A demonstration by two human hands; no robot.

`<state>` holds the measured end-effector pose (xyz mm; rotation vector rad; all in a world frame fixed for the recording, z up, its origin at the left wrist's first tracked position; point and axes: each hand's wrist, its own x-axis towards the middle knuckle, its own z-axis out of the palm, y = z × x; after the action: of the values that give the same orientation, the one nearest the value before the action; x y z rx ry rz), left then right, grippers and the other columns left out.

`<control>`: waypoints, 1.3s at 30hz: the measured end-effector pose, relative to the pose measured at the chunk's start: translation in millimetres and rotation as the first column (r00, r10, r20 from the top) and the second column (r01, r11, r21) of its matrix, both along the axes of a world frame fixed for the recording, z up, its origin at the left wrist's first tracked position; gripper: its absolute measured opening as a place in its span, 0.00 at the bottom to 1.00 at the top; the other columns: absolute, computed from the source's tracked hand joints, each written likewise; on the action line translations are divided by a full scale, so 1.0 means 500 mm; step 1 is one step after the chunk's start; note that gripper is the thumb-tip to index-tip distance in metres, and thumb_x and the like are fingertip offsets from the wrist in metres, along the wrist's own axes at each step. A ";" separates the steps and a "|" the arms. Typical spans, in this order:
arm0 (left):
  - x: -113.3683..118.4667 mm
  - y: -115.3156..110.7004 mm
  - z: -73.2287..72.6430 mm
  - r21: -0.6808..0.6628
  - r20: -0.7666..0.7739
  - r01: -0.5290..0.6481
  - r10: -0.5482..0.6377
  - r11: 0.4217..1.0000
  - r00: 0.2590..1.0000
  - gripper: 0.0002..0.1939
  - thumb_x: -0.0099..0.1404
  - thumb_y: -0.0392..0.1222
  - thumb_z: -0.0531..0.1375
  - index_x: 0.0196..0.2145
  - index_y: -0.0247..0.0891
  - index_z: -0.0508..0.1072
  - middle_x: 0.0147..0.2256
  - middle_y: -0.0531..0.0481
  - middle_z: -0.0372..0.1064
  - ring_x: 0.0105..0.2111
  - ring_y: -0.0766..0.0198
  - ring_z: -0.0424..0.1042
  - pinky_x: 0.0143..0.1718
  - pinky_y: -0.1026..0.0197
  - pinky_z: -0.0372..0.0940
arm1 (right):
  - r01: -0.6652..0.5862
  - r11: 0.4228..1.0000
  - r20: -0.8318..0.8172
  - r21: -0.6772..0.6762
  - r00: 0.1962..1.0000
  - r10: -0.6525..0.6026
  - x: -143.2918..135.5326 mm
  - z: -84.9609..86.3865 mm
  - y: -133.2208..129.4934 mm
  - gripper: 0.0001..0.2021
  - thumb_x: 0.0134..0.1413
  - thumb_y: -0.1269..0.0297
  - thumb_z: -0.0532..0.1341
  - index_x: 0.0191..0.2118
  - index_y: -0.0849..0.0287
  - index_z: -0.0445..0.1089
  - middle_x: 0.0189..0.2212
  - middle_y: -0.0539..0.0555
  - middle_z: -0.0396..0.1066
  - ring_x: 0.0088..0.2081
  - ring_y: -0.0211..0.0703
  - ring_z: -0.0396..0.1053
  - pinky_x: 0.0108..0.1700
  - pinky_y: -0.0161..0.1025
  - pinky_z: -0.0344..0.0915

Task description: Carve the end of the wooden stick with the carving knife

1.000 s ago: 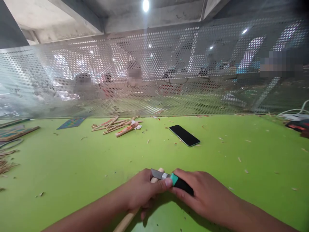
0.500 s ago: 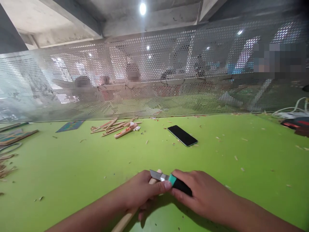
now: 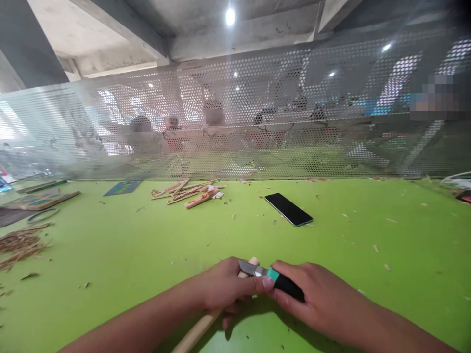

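My left hand (image 3: pixel 226 284) is wrapped round a pale wooden stick (image 3: pixel 200 331) that slants up from the bottom edge, its far end showing just past my fingers. In my right hand (image 3: pixel 312 294) is a utility knife (image 3: pixel 289 287) with a black and teal handle. The knife's blade points left and lies across the stick near its far end. My left thumb touches the front of the knife by the teal collar. My right fingers hide part of the handle.
A black smartphone (image 3: pixel 289 209) lies beyond my hands on the green table (image 3: pixel 110 245). Split wood pieces (image 3: pixel 198 193) are heaped behind it to the left. Shavings (image 3: pixel 22 245) and flat boards (image 3: pixel 47 201) sit at far left. A perforated metal screen (image 3: pixel 235 147) stands along the back, people behind it.
The whole view has shifted, so the table things and both hands appear farther right. The hands, knife and stick keep nearly the same position relative to each other.
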<state>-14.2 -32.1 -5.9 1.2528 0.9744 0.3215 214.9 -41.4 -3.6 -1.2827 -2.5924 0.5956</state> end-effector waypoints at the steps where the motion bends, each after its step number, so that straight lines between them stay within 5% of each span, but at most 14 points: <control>1: 0.001 0.000 -0.001 0.002 0.001 -0.002 0.002 1.000 1.000 0.30 0.50 0.68 0.70 0.29 0.40 0.65 0.19 0.62 0.56 0.13 0.74 0.55 0.10 0.70 0.55 | 0.001 1.000 0.005 0.003 1.000 -0.001 0.001 -0.001 0.000 0.12 0.69 0.54 0.55 0.39 0.54 0.69 0.31 0.52 0.76 0.29 0.47 0.71 0.29 0.37 0.48; 18: 0.017 -0.013 -0.006 0.102 -0.073 -0.160 0.168 0.982 0.983 0.31 0.53 0.72 0.66 0.32 0.40 0.66 0.18 0.61 0.57 0.13 0.71 0.56 0.10 0.68 0.57 | 0.108 0.988 0.064 0.114 0.991 -0.116 -0.004 -0.013 0.002 0.11 0.69 0.54 0.55 0.38 0.54 0.66 0.28 0.53 0.77 0.27 0.49 0.73 0.26 0.37 0.46; 39: -0.002 0.011 -0.029 0.052 0.063 0.037 -0.040 0.998 0.997 0.28 0.54 0.66 0.69 0.35 0.39 0.70 0.15 0.63 0.54 0.13 0.73 0.55 0.14 0.69 0.62 | 0.037 0.998 -0.052 -0.054 0.998 -0.040 -0.010 -0.001 0.005 0.16 0.69 0.49 0.55 0.36 0.55 0.70 0.29 0.51 0.75 0.29 0.44 0.69 0.30 0.36 0.54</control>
<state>-15.4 -26.7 -20.4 1.2981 0.8915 0.3558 210.1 -38.8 -4.3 -1.3112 -2.5191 0.6858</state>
